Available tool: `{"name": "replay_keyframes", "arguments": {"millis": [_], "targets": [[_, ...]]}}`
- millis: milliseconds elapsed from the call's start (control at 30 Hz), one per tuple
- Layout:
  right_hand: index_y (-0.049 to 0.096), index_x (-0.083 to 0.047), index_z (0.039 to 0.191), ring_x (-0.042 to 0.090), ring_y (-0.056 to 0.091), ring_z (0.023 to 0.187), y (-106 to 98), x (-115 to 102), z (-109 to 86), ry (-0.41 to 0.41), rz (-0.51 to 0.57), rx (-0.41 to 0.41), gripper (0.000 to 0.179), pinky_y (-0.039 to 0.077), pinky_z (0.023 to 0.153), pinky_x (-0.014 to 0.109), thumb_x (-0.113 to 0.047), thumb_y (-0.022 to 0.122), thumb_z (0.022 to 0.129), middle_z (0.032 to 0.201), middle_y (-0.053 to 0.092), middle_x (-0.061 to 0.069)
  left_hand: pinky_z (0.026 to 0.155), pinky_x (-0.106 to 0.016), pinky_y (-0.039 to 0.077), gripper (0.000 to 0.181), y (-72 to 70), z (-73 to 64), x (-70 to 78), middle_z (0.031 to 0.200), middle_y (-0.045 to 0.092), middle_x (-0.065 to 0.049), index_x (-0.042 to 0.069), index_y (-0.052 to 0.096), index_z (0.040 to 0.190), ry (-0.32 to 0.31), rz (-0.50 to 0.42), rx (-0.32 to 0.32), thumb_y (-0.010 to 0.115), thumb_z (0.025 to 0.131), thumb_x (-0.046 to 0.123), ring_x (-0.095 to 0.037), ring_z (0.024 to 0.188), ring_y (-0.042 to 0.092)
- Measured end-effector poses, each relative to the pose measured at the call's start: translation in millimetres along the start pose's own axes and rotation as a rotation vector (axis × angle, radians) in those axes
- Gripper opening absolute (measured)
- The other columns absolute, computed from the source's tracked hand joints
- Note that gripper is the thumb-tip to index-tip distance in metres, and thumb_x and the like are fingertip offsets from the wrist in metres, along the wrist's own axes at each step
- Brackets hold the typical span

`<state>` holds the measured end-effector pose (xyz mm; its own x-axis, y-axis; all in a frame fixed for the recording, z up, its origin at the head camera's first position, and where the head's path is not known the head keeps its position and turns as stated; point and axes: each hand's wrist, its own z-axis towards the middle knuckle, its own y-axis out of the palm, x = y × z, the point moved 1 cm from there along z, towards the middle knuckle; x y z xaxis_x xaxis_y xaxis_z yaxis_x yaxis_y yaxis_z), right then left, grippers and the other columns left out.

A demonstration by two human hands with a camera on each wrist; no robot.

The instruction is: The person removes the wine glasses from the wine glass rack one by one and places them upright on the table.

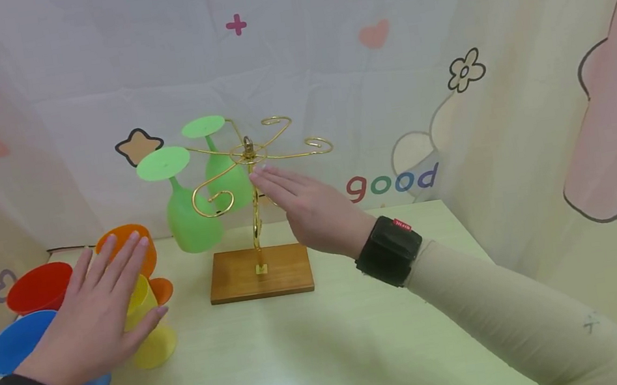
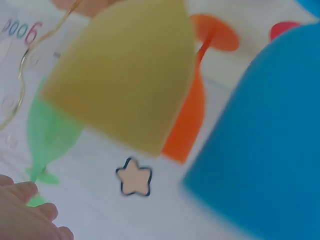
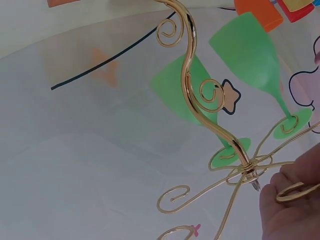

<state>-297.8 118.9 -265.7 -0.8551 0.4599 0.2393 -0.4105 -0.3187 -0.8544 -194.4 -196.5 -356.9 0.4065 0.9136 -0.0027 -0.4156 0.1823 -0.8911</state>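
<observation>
Two light green plastic goblets, a nearer one [image 1: 194,218] and a farther one [image 1: 231,187], hang upside down by their feet from the gold wire arms of a goblet rack [image 3: 190,75]. My right hand [image 1: 316,208], fingers straight and together, is beside the top of the rack's post. One hook crosses in front of that hand in the right wrist view; whether they touch I cannot tell. On the left, my left hand [image 1: 94,308] spreads its fingers above the upright goblets, holding nothing. It partly covers a yellow goblet [image 1: 155,349] and a blue goblet [image 1: 18,342].
A red goblet [image 1: 40,289] and an orange goblet [image 1: 134,240] stand behind the left hand. The rack's wooden base [image 1: 238,284] rests on the pale table [image 1: 320,362]. Behind hangs a printed curtain [image 1: 289,57].
</observation>
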Motion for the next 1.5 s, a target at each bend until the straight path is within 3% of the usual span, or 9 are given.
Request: {"name": "replay_keyframes", "arguments": {"millis": [300, 433, 533, 833, 1033, 1133, 1300, 1400, 1500], "targets": [[0.039, 0.002, 0.143, 0.019, 0.031, 0.137, -0.1, 1.8, -1.6, 0.032, 0.026, -0.015, 0.056, 0.034, 0.114, 0.036, 0.01, 0.04, 0.087, 0.145, 0.047, 0.014, 0.117, -0.06, 0.008, 0.093, -34.1, 74.1, 2.2, 0.154, 0.022, -0.026, 0.0, 0.01, 0.152, 0.061, -0.032, 0.191, 0.067, 0.082, 0.023, -0.037, 0.141, 0.008], [0.04, 0.001, 0.143, 0.018, 0.031, 0.137, 1.2, 0.6, -1.2, 0.032, 0.03, -0.009, 0.055, 0.034, 0.114, 0.035, 0.01, 0.04, 0.088, 0.145, 0.046, 0.014, 0.118, -0.058, 0.009, 0.085, -38.8, 100.4, 3.4, 0.154, 0.024, -0.026, -0.003, 0.014, 0.151, 0.081, -0.023, 0.217, 0.064, 0.085, 0.015, -0.035, 0.142, 0.009], [0.04, 0.001, 0.143, 0.018, 0.031, 0.137, 1.6, -0.3, -0.5, 0.029, 0.028, -0.003, 0.056, 0.034, 0.114, 0.035, 0.011, 0.04, 0.088, 0.146, 0.046, 0.013, 0.119, -0.056, 0.008, 0.081, -37.3, 112.5, 2.1, 0.153, 0.025, -0.026, -0.002, 0.015, 0.151, 0.078, -0.027, 0.205, 0.062, 0.086, 0.011, -0.036, 0.141, 0.011], [0.039, 0.002, 0.143, 0.017, 0.031, 0.136, 3.3, 0.4, -1.1, 0.023, 0.024, 0.007, 0.056, 0.034, 0.114, 0.034, 0.011, 0.04, 0.087, 0.145, 0.047, 0.013, 0.114, -0.059, 0.023, 0.05, -31.6, 123.9, 0.6, 0.142, 0.044, -0.028, -0.006, 0.037, 0.142, 0.106, -0.023, 0.179, 0.047, 0.093, -0.005, -0.037, 0.137, 0.025], [0.04, 0.001, 0.143, 0.017, 0.031, 0.136, 3.2, 0.5, -2.7, 0.033, 0.008, 0.002, 0.055, 0.033, 0.114, 0.033, 0.009, 0.04, 0.089, 0.146, 0.046, 0.013, 0.113, -0.057, 0.028, 0.053, -30.7, 125.1, -1.7, 0.142, 0.044, -0.027, -0.005, 0.038, 0.141, 0.075, -0.042, 0.113, 0.036, 0.089, -0.013, -0.039, 0.133, 0.032], [0.04, 0.001, 0.143, 0.017, 0.031, 0.136, 2.2, -0.3, -2.4, 0.035, -0.001, -0.005, 0.054, 0.033, 0.114, 0.033, 0.009, 0.04, 0.089, 0.146, 0.046, 0.013, 0.112, -0.056, 0.03, 0.057, -31.5, 124.8, -3.5, 0.142, 0.045, -0.025, -0.002, 0.039, 0.142, 0.072, -0.027, 0.099, 0.037, 0.086, -0.016, -0.038, 0.132, 0.035], [0.039, 0.001, 0.143, 0.017, 0.031, 0.137, 1.0, -1.0, -2.2, 0.035, -0.006, -0.01, 0.053, 0.032, 0.114, 0.032, 0.008, 0.04, 0.09, 0.146, 0.046, 0.013, 0.103, -0.058, 0.041, 0.06, -34.7, 127.8, -4.1, 0.138, 0.05, -0.025, -0.002, 0.041, 0.14, 0.085, 0.032, 0.101, 0.049, 0.082, -0.018, -0.038, 0.127, 0.042], [0.039, 0.001, 0.143, 0.017, 0.031, 0.137, 1.5, -0.6, -2.2, 0.034, -0.009, -0.01, 0.053, 0.032, 0.114, 0.032, 0.008, 0.04, 0.09, 0.146, 0.046, 0.012, 0.094, -0.06, 0.047, 0.051, -39.6, 133.2, -2.4, 0.132, 0.055, -0.027, -0.004, 0.045, 0.132, 0.084, 0.062, 0.085, 0.053, 0.083, -0.017, -0.041, 0.119, 0.049], [0.039, 0.001, 0.143, 0.017, 0.031, 0.137, 2.7, -0.1, -2.7, 0.037, -0.01, -0.008, 0.054, 0.033, 0.114, 0.032, 0.008, 0.04, 0.09, 0.146, 0.046, 0.012, 0.082, -0.059, 0.053, 0.037, -46.1, 140.2, 0.5, 0.123, 0.061, -0.027, -0.003, 0.048, 0.124, 0.049, 0.068, 0.026, 0.049, 0.088, -0.013, -0.041, 0.106, 0.057]]}}
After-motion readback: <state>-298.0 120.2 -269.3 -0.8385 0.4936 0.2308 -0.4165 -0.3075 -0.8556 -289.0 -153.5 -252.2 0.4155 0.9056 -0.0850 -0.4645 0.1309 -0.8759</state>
